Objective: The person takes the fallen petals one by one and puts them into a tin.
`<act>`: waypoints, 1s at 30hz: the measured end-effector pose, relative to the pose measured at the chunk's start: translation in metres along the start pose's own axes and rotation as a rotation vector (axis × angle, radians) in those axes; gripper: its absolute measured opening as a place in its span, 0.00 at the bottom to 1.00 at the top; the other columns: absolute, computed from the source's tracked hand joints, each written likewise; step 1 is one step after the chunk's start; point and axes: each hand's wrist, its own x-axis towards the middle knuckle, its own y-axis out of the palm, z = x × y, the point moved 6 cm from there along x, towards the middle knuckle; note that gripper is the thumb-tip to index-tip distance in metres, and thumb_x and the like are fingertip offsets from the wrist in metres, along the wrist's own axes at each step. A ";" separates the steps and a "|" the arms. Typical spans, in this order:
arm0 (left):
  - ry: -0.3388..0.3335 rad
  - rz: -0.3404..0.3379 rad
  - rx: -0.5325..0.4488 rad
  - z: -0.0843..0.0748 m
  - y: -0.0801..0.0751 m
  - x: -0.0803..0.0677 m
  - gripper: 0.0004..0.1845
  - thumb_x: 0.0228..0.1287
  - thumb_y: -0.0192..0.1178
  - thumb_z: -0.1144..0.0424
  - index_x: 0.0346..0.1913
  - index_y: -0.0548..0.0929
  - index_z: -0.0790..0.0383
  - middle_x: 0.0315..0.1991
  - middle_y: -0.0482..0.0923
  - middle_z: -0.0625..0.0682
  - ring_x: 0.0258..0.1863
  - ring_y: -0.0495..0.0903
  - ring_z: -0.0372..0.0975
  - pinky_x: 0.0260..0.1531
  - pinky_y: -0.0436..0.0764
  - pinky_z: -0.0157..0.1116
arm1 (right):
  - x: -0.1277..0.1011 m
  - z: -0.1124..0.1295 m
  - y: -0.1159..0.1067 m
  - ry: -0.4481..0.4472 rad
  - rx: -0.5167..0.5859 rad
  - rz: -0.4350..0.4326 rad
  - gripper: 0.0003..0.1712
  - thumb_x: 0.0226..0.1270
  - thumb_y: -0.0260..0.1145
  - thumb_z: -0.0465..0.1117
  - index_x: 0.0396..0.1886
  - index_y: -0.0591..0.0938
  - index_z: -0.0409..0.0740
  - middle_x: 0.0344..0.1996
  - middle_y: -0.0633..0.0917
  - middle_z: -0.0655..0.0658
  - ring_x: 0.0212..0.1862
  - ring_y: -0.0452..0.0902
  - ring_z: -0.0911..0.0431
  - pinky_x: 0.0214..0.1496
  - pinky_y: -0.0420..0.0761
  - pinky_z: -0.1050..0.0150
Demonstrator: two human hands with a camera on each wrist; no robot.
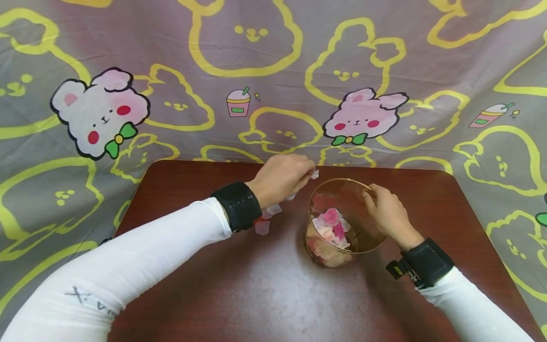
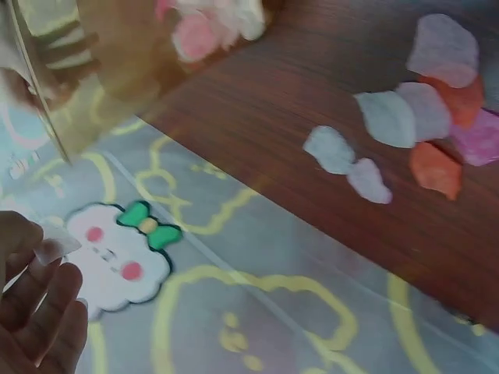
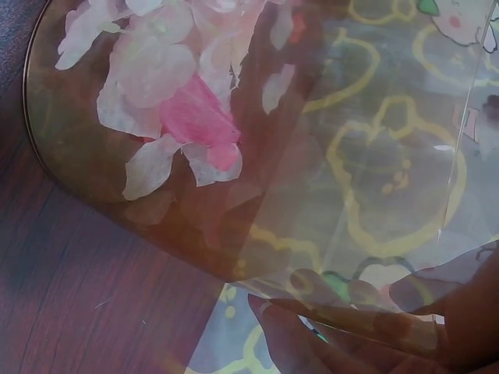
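Left hand (image 1: 284, 178): near the surface's (image 1: 265, 294) far edge, pinching a pale petal (image 1: 314, 174) just left of the glass rim.
Loose petals (image 1: 266, 219): on the surface below that wrist.
Glass (image 1: 342, 223): tilted, mid-surface, petals inside.
Right hand (image 1: 386, 211): fingers curled round the glass's right rim.
Room: near half bare.

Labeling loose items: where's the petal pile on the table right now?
In the head view the petal pile lies on the table left of the glass, just beside the left wrist; the left hand pinches one petal above the rim.
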 end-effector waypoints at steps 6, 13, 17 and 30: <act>0.103 0.026 0.008 -0.028 0.003 0.005 0.05 0.71 0.63 0.60 0.43 0.87 0.54 0.38 0.88 0.46 0.40 0.84 0.39 0.42 0.82 0.35 | 0.000 0.000 0.000 0.002 -0.002 -0.002 0.16 0.80 0.53 0.43 0.52 0.79 0.36 0.27 0.82 0.40 0.19 0.66 0.55 0.20 0.63 0.61; 0.205 0.192 0.031 -0.056 0.021 0.005 0.06 0.70 0.64 0.58 0.44 0.88 0.53 0.37 0.88 0.46 0.38 0.84 0.38 0.42 0.82 0.32 | 0.001 0.000 0.000 0.003 -0.004 -0.006 0.15 0.80 0.53 0.42 0.50 0.79 0.36 0.28 0.83 0.40 0.18 0.66 0.55 0.19 0.63 0.61; 0.236 0.278 0.055 -0.067 0.032 0.003 0.08 0.68 0.66 0.58 0.46 0.89 0.51 0.37 0.88 0.44 0.38 0.84 0.38 0.41 0.82 0.32 | 0.001 0.000 0.000 0.012 -0.007 -0.003 0.15 0.80 0.53 0.43 0.51 0.79 0.36 0.27 0.81 0.41 0.19 0.66 0.55 0.19 0.63 0.61; 0.263 0.368 0.045 -0.070 0.045 -0.008 0.08 0.68 0.62 0.64 0.36 0.90 0.49 0.28 0.84 0.43 0.28 0.76 0.37 0.29 0.75 0.34 | 0.000 0.003 0.000 0.000 -0.015 0.002 0.15 0.80 0.53 0.41 0.51 0.80 0.35 0.35 0.85 0.36 0.20 0.68 0.55 0.21 0.64 0.61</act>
